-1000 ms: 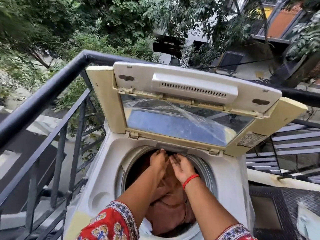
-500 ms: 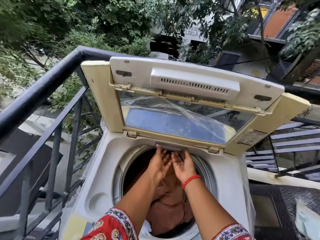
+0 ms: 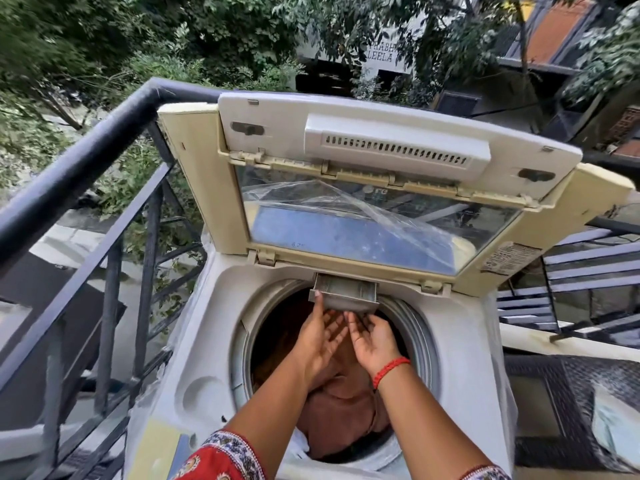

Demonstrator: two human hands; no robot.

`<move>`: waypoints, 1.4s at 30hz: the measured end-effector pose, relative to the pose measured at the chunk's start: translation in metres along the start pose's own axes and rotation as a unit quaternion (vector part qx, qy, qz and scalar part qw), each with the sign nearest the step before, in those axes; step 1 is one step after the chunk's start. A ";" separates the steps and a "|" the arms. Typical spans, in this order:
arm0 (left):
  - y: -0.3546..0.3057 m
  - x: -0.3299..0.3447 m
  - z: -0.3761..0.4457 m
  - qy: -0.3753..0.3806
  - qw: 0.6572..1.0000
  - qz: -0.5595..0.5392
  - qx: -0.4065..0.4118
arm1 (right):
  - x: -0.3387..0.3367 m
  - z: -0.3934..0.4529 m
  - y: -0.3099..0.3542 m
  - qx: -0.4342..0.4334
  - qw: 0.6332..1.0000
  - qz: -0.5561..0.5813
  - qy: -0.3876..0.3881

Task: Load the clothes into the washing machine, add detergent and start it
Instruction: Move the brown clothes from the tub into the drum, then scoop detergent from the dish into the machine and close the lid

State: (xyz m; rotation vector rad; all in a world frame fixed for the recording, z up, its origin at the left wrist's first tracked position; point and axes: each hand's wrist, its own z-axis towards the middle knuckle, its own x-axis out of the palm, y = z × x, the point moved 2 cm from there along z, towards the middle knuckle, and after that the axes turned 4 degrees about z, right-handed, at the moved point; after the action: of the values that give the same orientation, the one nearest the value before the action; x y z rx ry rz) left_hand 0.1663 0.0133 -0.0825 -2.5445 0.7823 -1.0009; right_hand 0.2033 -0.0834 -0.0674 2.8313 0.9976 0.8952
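1. You are now drawing the detergent drawer [image 3: 344,295] out from the back rim of the washing machine [image 3: 464,341], just under the raised lid [image 3: 363,188]. Half a second ago that slot was showing only a closed front with your fingertips against it; now the grey tray is jutting out over the drum opening.
2. Your left hand [image 3: 320,336] is reaching up with its fingers touching the drawer's left front corner, and your right hand [image 3: 372,341] is sitting palm-up just beneath its front edge. Neither hand is closing around anything; both are spread and only supporting or pulling the tray.
3. The clothes [image 3: 341,410], a brownish bundle, are lying inside the drum below your forearms, so loading looks finished, as far as this view shows.
4. In my judgement you are opening the way for the detergent step; no detergent container is showing anywhere in view.
5. Compared with the earlier frame, your hands are sitting slightly lower and closer to you, following the drawer out.
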 end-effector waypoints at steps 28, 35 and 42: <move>0.131 0.189 -0.119 0.187 0.684 0.650 0.275 | -0.143 -0.153 0.146 -0.416 0.880 -0.214 -0.078; 0.270 0.283 -0.115 0.357 0.509 0.745 0.242 | -0.278 -0.185 0.265 -0.475 0.791 -0.312 -0.225; 0.386 0.336 -0.027 0.352 0.415 0.816 0.195 | -0.391 -0.141 0.350 -0.470 0.739 -0.360 -0.321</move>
State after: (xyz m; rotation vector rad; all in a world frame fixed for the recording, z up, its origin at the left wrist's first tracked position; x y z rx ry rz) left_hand 0.2067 -0.4967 -0.0577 0.0145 2.0502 -0.9710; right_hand 0.0828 -0.6129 -0.0833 1.4712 0.9722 0.1570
